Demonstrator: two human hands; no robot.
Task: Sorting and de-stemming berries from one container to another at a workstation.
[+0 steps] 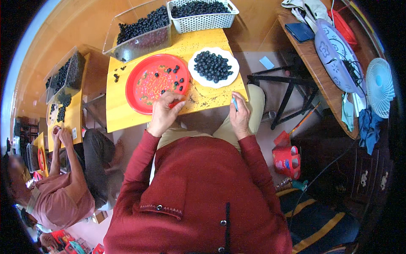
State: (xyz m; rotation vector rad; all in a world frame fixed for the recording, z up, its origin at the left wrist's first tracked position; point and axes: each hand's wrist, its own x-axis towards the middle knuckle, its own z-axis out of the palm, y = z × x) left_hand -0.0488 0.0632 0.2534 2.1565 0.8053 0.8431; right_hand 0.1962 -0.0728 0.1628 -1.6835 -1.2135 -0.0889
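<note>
My left hand [167, 111] is at the near edge of a round red tray [134, 95], thumb and fingers closed together. Whatever is between them is hidden or too small to name. Several dark berry-like balls [181, 80] lie scattered in the tray. My right hand [240, 116] is beside the table's near right corner, closed round a slim light-blue tool [235, 103]; most of the tool is covered by the fingers. Between and beyond the hands, a white scalloped plate [235, 63] carries a heap of the same dark balls.
A clear bin [144, 47] and a white perforated basket [202, 24], both full of dark balls, stand at the back of the yellow table [116, 116]. Dark crumbs litter its top. At left another person [63, 186] works at a similar table. A brown table [311, 70] stands at right.
</note>
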